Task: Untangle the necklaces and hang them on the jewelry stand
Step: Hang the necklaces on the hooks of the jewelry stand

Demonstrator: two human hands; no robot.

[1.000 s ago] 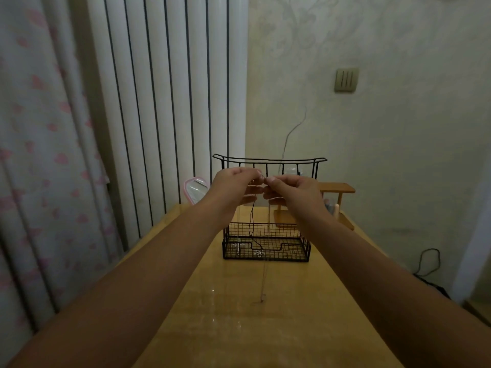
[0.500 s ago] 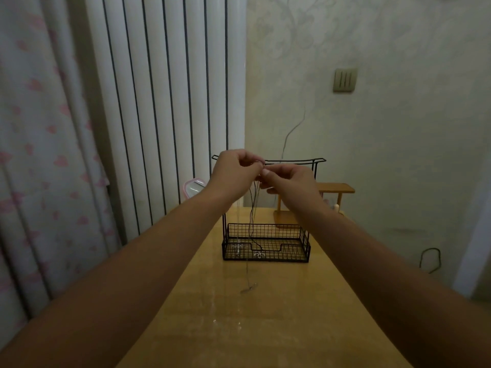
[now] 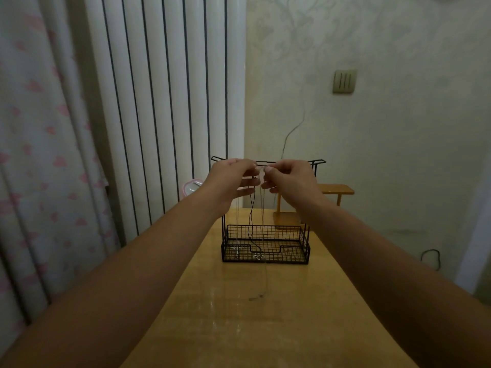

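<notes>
A black wire jewelry stand with a mesh basket base and a top rail stands on the wooden table. My left hand and my right hand are raised at the top rail, each pinching the upper end of a thin pale necklace. Its chain hangs straight down in front of the basket, and its lower end lies on the table. A dark cord necklace hangs from the rail into the basket, where small silver pendants rest.
A small wooden stand sits behind the wire stand to the right. A pink-rimmed object is behind my left wrist. White vertical blinds and a floral curtain are at the left; a wall with a switch is behind.
Both hands have risen from mid-height of the stand to its top rail, taking the pale chain with them; its lower end still trails on the table.
</notes>
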